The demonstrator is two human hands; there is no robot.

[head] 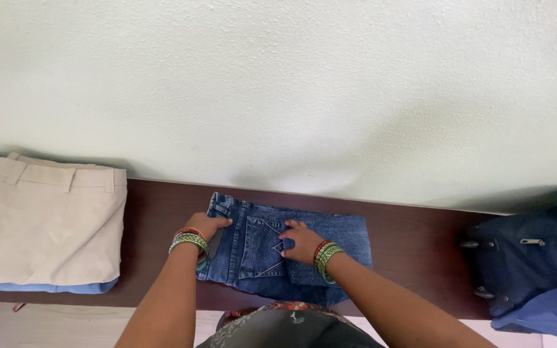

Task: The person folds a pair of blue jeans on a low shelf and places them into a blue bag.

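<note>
Dark wooden bench (414, 238) against a pale wall: at lower centre, folded blue jeans (330, 241) lie flat. Left hand (207, 225) and right hand (301, 241) rest spread on them, pressing the fold; beige trousers (46, 219) sit stacked left.

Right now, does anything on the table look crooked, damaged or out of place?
Nothing stands out. The folded jeans lie flat on the dark table, with the left hand and right hand pressed on them. The folded beige trousers sit neatly at the left, and a dark blue bag rests at the right.
</note>
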